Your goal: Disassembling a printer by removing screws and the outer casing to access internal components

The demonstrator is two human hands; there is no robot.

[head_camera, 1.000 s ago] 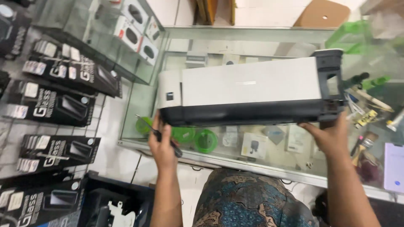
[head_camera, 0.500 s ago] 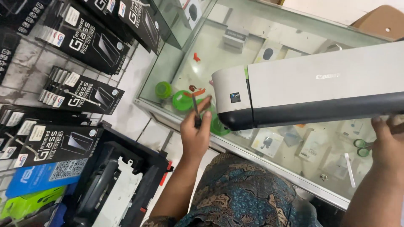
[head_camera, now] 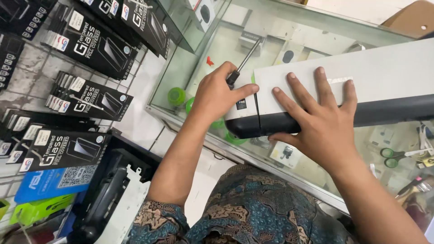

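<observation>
now right hand (head_camera: 323,129) flat on printer (head_camera: 343,86), moved leftward

A glass display counter (head_camera: 190,68) stands beside a tiled wall (head_camera: 36,58) hung with black boxes (head_camera: 90,97), seemingly daylit.

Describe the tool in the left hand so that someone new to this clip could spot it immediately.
Start at the glass counter, then the white and black printer lying on it. At the printer's left end, the left hand grips a screwdriver: black handle, thin metal shaft pointing away, unlike the green-handled scissors.
</observation>
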